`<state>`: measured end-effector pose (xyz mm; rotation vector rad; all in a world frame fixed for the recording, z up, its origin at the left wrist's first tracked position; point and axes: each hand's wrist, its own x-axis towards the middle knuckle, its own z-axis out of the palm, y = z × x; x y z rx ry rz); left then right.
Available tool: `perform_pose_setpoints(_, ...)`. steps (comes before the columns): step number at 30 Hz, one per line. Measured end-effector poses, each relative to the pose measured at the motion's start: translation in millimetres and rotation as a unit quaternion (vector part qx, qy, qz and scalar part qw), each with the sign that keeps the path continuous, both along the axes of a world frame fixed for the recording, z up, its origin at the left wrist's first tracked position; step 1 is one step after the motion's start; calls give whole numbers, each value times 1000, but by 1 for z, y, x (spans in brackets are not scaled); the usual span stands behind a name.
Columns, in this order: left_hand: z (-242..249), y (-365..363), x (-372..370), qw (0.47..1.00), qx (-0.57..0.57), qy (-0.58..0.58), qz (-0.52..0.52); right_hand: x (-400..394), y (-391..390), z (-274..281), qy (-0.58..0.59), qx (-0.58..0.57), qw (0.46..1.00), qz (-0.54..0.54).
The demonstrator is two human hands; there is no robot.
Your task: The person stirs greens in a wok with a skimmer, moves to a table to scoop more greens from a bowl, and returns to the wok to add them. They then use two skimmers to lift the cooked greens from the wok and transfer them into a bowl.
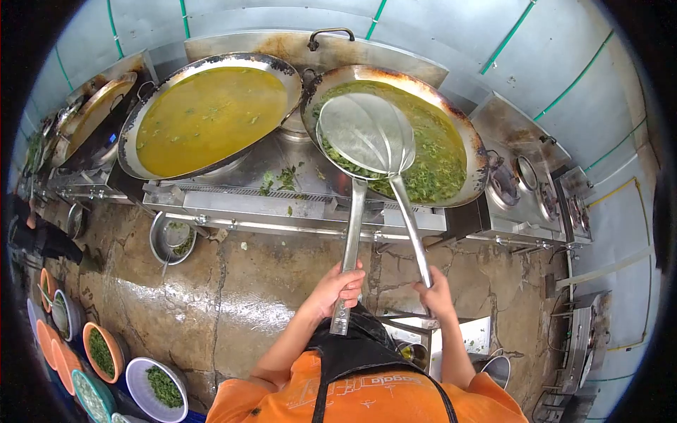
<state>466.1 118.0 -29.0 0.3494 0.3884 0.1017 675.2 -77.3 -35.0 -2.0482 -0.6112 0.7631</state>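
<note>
My left hand [338, 289] is closed round a flat metal handle [352, 240]. My right hand [436, 294] grips the handle of a large round mesh skimmer [367, 132]. The skimmer's ribbed head is over the near side of the right-hand wok [455, 116]. The left handle runs up to a rim under the skimmer's head, so the rest of that tool is mostly hidden. Chopped green leaves [430, 173] float in yellow-green liquid in the wok, thickest along the near side.
A second big wok [130, 151] of yellow broth stands to the left on the metal stove [275, 204], with leaf scraps between the woks. A metal bowl [161, 247] sits on the wet floor [268, 282]. Tubs of greens [164, 386] line the lower left. A person's dark-clothed leg [56, 240] is at far left.
</note>
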Motion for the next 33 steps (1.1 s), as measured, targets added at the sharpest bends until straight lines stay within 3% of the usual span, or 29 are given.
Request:
perform_pose_setpoints(4, -4, 0, 0, 1000, -3, 8, -10, 14, -1, 56, 119, 96, 986, -61)
perform_pose_setpoints(6, 1, 3, -2, 1000, 2, 8, -4, 32, -11, 82, 65, 126, 986, -82)
perform_pose_setpoints(8, -3, 2, -2, 1000, -1, 10, -5, 55, -24, 110, -33, 77, 991, -100)
perform_pose_setpoints(13, -16, -5, 2, 1000, -3, 14, -4, 130, -63, 109, -57, -21, 996, -65)
perform_pose_setpoints(15, -13, -7, 4, 1000, 5, 23, -10, 147, -67, 99, 15, -121, 990, -63)
perform_pose_setpoints(16, -12, -8, 5, 1000, 8, 24, -4, 145, -62, 106, 21, -118, 990, -71)
perform_pose_setpoints(18, -14, -9, 8, 1000, 5, 17, -8, 129, -45, 139, 240, -121, 956, -120)
perform_pose_setpoints(24, -8, -8, 7, 1000, 2, 12, 6, 134, -26, 161, 437, -93, 891, -85)
perform_pose_setpoints(30, -14, -10, 8, 1000, 0, 16, 11, 127, 2, 110, 619, 86, 778, -71)
perform_pose_setpoints(33, -16, -10, 6, 1000, -1, 19, 16, 122, 13, 80, 636, 147, 756, -46)
